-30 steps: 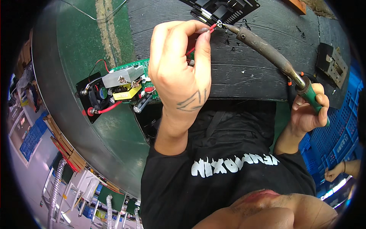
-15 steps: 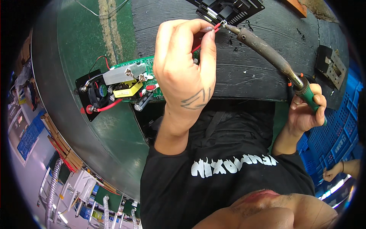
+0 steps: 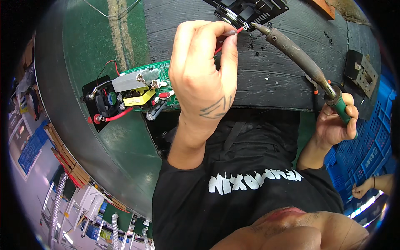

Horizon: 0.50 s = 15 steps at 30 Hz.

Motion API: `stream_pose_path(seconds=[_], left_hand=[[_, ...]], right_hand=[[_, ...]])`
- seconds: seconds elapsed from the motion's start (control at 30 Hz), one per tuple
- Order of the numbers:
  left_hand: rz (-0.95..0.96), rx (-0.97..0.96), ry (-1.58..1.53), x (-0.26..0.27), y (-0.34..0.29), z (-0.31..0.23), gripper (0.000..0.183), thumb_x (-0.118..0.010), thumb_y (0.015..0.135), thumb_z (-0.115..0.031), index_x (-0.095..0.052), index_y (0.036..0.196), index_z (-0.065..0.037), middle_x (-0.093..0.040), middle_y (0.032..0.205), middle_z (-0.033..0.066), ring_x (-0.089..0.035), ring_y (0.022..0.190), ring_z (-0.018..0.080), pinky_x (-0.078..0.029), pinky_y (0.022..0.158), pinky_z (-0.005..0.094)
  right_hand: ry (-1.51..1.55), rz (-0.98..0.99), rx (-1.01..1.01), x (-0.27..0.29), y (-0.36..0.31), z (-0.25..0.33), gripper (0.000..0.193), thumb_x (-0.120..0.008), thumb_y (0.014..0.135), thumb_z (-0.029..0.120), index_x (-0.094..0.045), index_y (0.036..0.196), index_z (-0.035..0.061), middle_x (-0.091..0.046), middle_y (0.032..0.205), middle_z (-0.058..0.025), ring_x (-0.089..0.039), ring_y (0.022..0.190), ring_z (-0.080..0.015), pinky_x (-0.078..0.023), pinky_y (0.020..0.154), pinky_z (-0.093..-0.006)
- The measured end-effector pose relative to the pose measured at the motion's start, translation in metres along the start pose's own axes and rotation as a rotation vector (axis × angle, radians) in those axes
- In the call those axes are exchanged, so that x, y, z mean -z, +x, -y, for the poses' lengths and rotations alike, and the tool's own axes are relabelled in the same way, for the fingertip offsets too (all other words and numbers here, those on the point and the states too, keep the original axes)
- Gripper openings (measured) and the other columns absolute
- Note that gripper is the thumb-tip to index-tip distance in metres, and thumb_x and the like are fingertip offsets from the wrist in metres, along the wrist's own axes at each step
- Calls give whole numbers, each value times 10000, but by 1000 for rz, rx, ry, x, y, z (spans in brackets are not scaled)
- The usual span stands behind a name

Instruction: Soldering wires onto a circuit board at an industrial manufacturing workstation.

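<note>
Wire [image 3: 240, 30] sits pinched in your left hand [image 3: 204, 71]; across open room, your right hand [image 3: 336, 121] clamps the soldering iron [image 3: 298, 56] beside the black surface [image 3: 271, 91]'s near edge.

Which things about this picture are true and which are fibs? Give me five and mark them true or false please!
1. The right hand holds a soldering iron by its green handle. True.
2. The left hand pinches a blue wire. False: the wire is red.
3. A green circuit board lies to the left of the left hand. True.
4. The person's shirt is plain white. False: it is black with white lettering.
5. Another person's hand shows near the right edge. True.
</note>
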<state>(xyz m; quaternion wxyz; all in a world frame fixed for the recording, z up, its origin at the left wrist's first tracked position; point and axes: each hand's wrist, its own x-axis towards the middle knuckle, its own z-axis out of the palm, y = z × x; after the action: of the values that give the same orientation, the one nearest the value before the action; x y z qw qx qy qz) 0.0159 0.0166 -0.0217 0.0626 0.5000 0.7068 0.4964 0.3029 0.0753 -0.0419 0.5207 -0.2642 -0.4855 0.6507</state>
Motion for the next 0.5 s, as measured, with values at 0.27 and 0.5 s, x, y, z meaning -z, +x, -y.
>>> stream_pose_path(seconds=[0.27,0.5], left_hand=[[0,-36,39,-2,-1,1,143,-699,800,39,-660,933,6,-600,882,87,-594,721,186,-483,662,286],[5,-77,61,-1,1,1,177,-692,783,50,-644,947,3,-581,882,114,-594,714,250,-478,644,329]], right_hand=[[-17,-10,3,-1,1,0,398,-470,932,404,-637,1102,86,-579,1010,-214,-578,608,-216,-463,453,-250],[-14,-7,8,1,1,3,402,-468,931,404,-637,1100,81,-579,1012,-218,-578,597,-220,-462,450,-249]])
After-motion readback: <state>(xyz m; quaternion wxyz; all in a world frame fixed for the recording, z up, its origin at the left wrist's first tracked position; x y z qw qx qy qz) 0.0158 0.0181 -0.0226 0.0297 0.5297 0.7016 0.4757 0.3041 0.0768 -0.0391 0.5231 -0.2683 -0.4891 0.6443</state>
